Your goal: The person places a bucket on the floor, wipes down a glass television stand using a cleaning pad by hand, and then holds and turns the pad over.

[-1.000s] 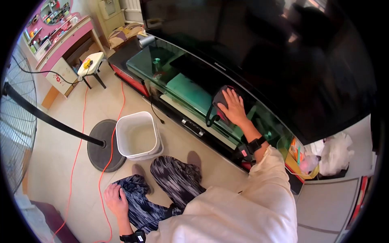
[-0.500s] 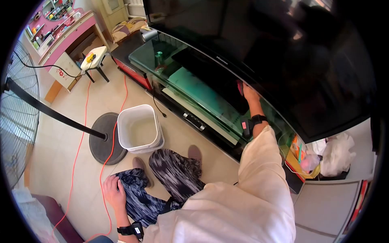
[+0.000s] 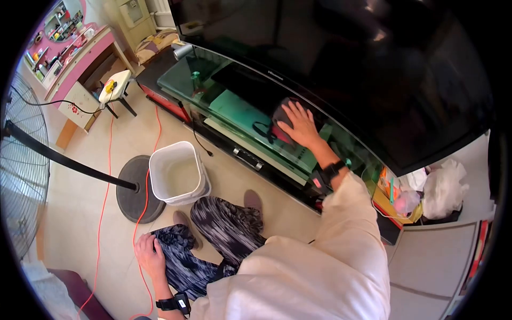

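Note:
My right hand (image 3: 300, 125) lies with fingers spread over a dark grey cloth (image 3: 281, 113), pressing it on the glass top of the TV stand (image 3: 234, 114), just in front of the large TV (image 3: 320, 64). A pink patch and a black loop show at the cloth's near edge; I cannot tell whether they are part of it. My left hand (image 3: 151, 253) rests by my left knee on the patterned trousers (image 3: 178, 261), holding nothing, its fingers loosely apart.
A white bucket (image 3: 178, 173) stands on the floor before my feet, beside the round base of a standing fan (image 3: 140, 189). Red cords (image 3: 101, 213) run over the floor. A small stool (image 3: 114, 88) is farther left. Plastic bags (image 3: 445, 189) lie at the right.
My right hand has moved left and toward me along the glass, bringing the cloth out from near the TV's lower edge. The left hand stays by the knee. The view has shifted slightly.

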`<control>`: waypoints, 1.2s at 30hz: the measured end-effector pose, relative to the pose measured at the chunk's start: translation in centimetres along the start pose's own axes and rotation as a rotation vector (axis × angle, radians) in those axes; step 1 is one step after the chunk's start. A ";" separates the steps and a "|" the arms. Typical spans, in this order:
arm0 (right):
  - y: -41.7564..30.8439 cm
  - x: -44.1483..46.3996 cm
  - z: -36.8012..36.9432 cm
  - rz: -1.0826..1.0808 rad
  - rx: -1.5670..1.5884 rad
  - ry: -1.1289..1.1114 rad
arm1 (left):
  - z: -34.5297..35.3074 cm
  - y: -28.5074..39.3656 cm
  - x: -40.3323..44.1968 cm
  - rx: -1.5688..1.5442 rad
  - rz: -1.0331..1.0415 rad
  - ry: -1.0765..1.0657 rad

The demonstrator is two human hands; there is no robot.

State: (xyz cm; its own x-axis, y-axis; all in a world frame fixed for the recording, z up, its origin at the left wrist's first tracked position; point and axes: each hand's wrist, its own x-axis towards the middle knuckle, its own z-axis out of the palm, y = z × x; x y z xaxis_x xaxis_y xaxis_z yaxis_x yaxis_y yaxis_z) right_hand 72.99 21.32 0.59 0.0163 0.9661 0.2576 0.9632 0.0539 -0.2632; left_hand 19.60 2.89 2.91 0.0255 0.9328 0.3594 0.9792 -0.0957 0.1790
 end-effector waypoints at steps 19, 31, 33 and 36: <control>-4.6 4.5 4.6 -0.053 -0.171 0.147 | -0.1 -0.3 0.4 -0.007 0.007 0.017; -12.8 21.5 11.8 0.014 -0.152 0.098 | 0.2 -0.7 0.8 -0.053 -0.038 0.024; -13.9 22.0 11.9 0.078 -0.149 0.076 | 0.3 -0.7 0.9 -0.058 -0.041 0.016; -13.4 21.4 11.9 0.115 -0.121 0.038 | 0.3 -0.6 0.7 -0.020 -0.029 0.044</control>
State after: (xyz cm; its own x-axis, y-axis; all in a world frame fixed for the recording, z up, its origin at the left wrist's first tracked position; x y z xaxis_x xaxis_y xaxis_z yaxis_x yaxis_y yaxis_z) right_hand 57.22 44.23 -1.47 0.1360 0.9539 0.2676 0.9797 -0.0893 -0.1794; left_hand 19.10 3.75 2.77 -0.0126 0.9192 0.3936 0.9752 -0.0758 0.2082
